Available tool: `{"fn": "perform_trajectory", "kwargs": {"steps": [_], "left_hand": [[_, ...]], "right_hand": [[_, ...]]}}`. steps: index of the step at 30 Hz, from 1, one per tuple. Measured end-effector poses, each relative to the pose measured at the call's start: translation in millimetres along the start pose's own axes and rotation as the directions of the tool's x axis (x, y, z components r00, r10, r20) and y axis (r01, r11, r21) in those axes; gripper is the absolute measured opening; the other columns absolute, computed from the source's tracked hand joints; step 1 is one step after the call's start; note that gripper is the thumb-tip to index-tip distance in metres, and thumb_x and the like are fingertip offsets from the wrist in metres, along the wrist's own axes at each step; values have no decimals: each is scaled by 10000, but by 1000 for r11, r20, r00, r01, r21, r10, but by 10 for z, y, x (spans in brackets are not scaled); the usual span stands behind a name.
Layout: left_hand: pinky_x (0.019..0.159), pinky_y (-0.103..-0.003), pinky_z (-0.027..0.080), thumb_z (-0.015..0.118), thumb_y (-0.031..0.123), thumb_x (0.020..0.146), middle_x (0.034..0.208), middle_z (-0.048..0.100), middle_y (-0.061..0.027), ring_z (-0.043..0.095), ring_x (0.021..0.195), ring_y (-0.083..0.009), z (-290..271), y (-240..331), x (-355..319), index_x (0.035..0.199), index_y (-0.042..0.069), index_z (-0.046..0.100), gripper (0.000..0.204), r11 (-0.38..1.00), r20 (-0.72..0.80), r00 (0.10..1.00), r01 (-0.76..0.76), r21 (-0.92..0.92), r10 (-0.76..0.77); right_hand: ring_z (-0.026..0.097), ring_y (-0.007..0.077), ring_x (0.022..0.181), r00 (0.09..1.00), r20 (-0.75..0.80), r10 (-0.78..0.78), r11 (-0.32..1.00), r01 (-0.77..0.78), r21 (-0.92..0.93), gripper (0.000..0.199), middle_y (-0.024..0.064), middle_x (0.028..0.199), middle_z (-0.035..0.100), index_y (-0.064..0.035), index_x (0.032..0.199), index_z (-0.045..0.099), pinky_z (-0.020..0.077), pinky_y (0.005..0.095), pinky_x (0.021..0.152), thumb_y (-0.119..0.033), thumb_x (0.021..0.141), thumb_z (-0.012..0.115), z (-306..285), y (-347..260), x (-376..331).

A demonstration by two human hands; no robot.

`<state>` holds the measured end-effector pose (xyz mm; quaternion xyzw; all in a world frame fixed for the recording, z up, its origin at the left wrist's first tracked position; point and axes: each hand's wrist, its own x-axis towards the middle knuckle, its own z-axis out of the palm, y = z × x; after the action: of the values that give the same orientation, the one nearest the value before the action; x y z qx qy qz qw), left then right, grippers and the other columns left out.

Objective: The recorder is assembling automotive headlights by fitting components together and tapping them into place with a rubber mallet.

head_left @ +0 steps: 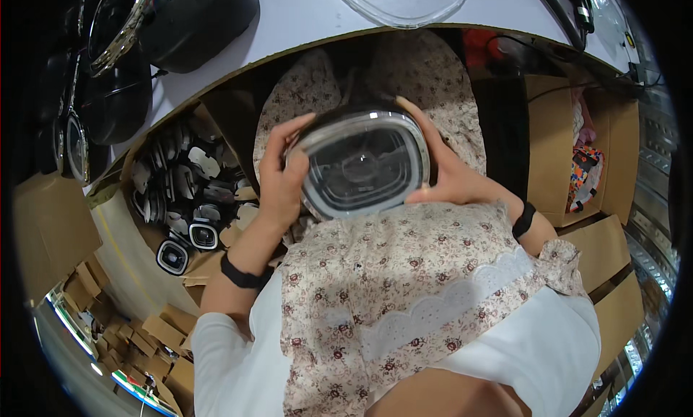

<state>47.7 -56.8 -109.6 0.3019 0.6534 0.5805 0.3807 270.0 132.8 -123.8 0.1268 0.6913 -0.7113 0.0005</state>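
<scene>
**Bimanual hold of a clear-fronted black unit (364, 161) over the lap**

The unit, a rounded rectangle with a pale rim, lies between the two hands, its transparent face turned up toward the viewer and slightly tilted. The left hand (281, 171) grips the left side, thumb on the front rim and fingers curled round the upper left edge. The right hand (442, 168) is spread wider, its fingers along the upper right edge and its thumb at the lower right rim; fingertips behind the unit are hidden. A floral apron (404, 265) touches or overlaps the lower edge; which, one cannot tell. Beyond, a white bench (303, 16) bears a clear cover (404, 2) and, at left, black housings (195, 27). At lower left, a cardboard box (201, 267) contains many dark and silvery pieces (191, 171); at right, an open carton (552, 142) contains a patterned orange cloth (585, 177).
</scene>
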Motion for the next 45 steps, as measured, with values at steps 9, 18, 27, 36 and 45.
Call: {"fn": "perform_trajectory", "kwargs": {"steps": [9,18,27,36,45], "left_hand": [[971,-327,453,702,661,884,1204,548,-93,576,1108,-191,-17,30,-257,1434,14,503,872,981,35,981,-190,29,189],[1051,-343,423,596,707,922,1302,542,-128,553,1210,-211,217,163,-328,1514,-27,382,967,988,-94,990,-111,-108,101],[1075,-358,413,626,714,897,1321,529,-146,536,1227,-225,222,7,-243,1485,-47,336,1005,983,-87,982,-172,-69,166],[1109,-381,376,513,826,877,1402,424,-173,476,1296,-236,93,-187,-308,1488,-68,325,1099,914,-1,947,-311,260,323],[862,-393,490,651,740,860,1187,589,-206,591,991,-288,-73,-103,-315,1461,-46,431,1014,843,96,893,-448,297,440]], "right_hand": [[364,245,1457,975,-115,-189,956,209,208,985,161,1581,333,-76,1630,134,307,410,1199,-424,944,749,174,-67,17],[568,189,1255,834,-460,-305,869,441,223,833,143,1387,566,47,1502,422,433,332,1083,-513,952,700,379,33,228],[599,175,1195,852,-456,-258,893,391,225,839,137,1315,627,54,1470,469,457,313,1028,-569,949,679,297,45,311],[634,153,1110,830,-520,-202,886,381,264,812,109,1230,670,52,1427,523,489,286,975,-599,956,642,376,-29,359],[632,240,1199,812,-481,-330,877,453,164,774,202,1348,622,90,1390,557,465,336,1049,-539,958,685,372,-50,297]]}}
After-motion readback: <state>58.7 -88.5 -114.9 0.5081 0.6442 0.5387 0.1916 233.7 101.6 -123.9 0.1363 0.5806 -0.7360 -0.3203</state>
